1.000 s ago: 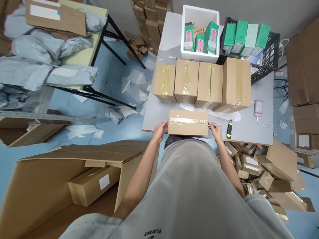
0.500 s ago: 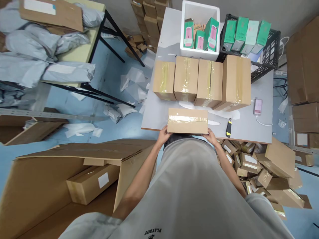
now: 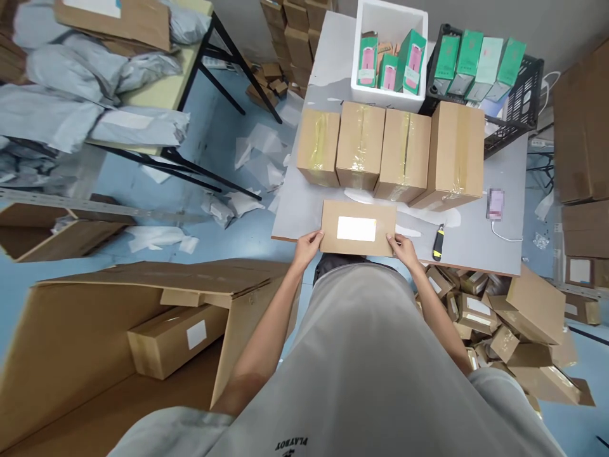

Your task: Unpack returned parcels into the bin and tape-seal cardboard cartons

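Between my two hands is a cardboard box (image 3: 332, 244) at the front edge of the table, its face with a white label (image 3: 356, 229) turned up toward me. My left hand (image 3: 307, 246) grips its left edge, fingers closed at the corner. On the other side my right hand (image 3: 402, 247) pinches the right edge. Just behind stand several taped cardboard boxes in a row, the tallest one (image 3: 451, 152) at the right end. To the right of my right hand lies a black and yellow utility knife (image 3: 438, 243).
A white foam box (image 3: 390, 96) and a black crate (image 3: 511, 124), both holding green boxes, stand at the table's back. A phone (image 3: 495, 204) with a cable lies right. A large open carton (image 3: 85, 343) is at lower left; discarded boxes (image 3: 480, 311) pile at right.
The box has been turned over: its taped side faced up before, and now the labelled side does. Both hands have shifted their hold along its edges. The view has moved slightly.
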The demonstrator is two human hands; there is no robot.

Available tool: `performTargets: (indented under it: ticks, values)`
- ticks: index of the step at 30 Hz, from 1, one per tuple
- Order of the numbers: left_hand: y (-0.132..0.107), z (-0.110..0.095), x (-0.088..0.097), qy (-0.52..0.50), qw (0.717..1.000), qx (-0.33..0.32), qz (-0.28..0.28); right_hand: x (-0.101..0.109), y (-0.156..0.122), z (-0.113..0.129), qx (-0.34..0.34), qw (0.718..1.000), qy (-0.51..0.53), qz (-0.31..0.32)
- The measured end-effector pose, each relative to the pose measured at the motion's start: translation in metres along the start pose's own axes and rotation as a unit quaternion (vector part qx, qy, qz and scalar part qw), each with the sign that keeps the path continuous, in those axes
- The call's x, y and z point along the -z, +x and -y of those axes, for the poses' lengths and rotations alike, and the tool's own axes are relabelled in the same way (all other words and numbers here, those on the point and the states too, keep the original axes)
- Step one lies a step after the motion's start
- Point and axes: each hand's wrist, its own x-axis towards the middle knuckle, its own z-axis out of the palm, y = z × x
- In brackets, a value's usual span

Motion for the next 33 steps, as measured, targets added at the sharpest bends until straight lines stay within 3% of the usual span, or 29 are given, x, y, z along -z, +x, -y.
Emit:
performTargets:
  ticks: [4, 9, 14, 19, 27, 33]
  values:
    - [-0.002, 0.017, -0.004, -0.012, 1.000, 0.024, -0.008, 0.001, 0.004, -0.020, -0.029, 0.998, 0.060, 0.002]
    - [-0.013, 0.035, 0.004, 0.009, 0.999, 0.035, -0.019, 0.001, -0.014, -0.045, -0.058, 0.995, 0.076, -0.029]
    - [-0.022, 0.040, 0.002, 0.019, 1.000, 0.022, 0.007, -0.008, -0.028, -0.047, -0.053, 0.996, 0.072, -0.005]
    - [-0.025, 0.028, 0.001, 0.014, 1.000, -0.002, 0.008, -0.002, -0.021, -0.033, -0.032, 0.997, 0.076, -0.008]
    - [-0.005, -0.018, 0.007, 0.018, 0.995, -0.096, -0.031, 0.029, 0.008, 0.006, 0.050, 0.996, 0.033, -0.067]
    - [0.012, -0.014, -0.002, 0.050, 0.995, -0.064, -0.058, 0.019, 0.022, 0.007, 0.011, 0.997, 0.022, -0.069]
